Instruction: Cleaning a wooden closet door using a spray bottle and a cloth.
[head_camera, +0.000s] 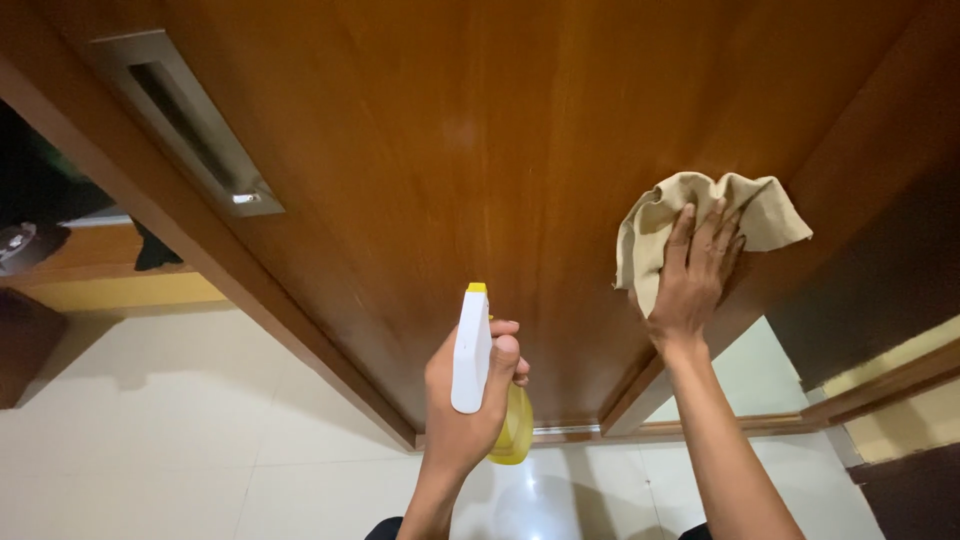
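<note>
Beige cloth pressed flat on right of wooden door by right hand; left hand wrapped around yellow spray bottle nearer. Likely risks: cloth slipping loose, spray dripping onto tiled floor.

A crumpled beige cloth lies pressed against the wooden door; the yellow spray bottle stands upright.

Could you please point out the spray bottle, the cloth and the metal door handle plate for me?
spray bottle (471, 350): head view, on its white trigger head.
cloth (655, 215): head view, on its bare left fold.
metal door handle plate (190, 120): head view, on its recessed middle.
</note>
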